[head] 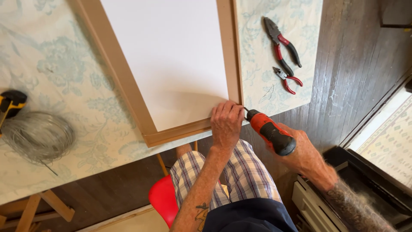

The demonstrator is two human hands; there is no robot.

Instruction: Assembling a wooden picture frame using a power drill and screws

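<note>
Hands meet at the near right corner of a large wooden picture frame with a white backing board [128,83], which lies flat on a table covered in a pale cloth with a faint blue-green floral print [64,64]; we see the left hand [226,121] pressed down on that corner, fingers curled over the frame's edge and clamped on the wood; the right hand [300,152] is wrapped tightly around the handle of a red and black power screwdriver [271,132], whose bit points leftward and touches the frame's outer edge just beside the left hand's fingers.

On the cloth to the right of the frame lie large pliers with red and black handles [282,46], and just below them smaller cutters with red handles [286,79]; both rest well apart from the hands. At the table's far left we find a loose coil of thin grey wire [37,135], with a yellow and black tool [10,104] partly cut off by the picture's edge just above it.

Below the table we see plaid shorts [240,176] on a red seat [164,198], over a dark wooden floor [356,64].
</note>
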